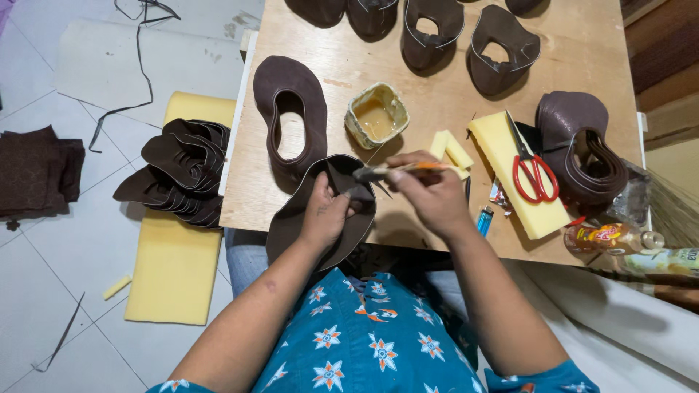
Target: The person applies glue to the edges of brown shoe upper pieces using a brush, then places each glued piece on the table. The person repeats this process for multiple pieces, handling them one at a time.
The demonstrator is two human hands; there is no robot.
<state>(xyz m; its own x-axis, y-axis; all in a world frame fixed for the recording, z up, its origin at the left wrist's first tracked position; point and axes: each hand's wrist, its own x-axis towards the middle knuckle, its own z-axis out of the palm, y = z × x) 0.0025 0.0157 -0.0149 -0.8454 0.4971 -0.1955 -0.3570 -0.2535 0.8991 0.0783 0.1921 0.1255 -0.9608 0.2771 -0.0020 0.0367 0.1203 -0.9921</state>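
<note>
My left hand [325,215] grips a dark brown leather shoe-upper piece [291,218] at the near edge of the wooden board [349,65]. My right hand [429,193] holds a small brush with an orange handle [397,169], its tip lying on the leather piece beside my left fingers. A yellowish tub of glue [376,115] stands just beyond both hands. Another flat brown leather upper [290,109] lies on the board to the left of the tub.
Several brown leather uppers [429,33] line the board's far edge. Red-handled scissors [534,169] lie on a yellow foam block [513,171], with a leather stack [582,145] at right. On the tiled floor at left, stacked leather pieces [178,171] rest on yellow foam [175,269].
</note>
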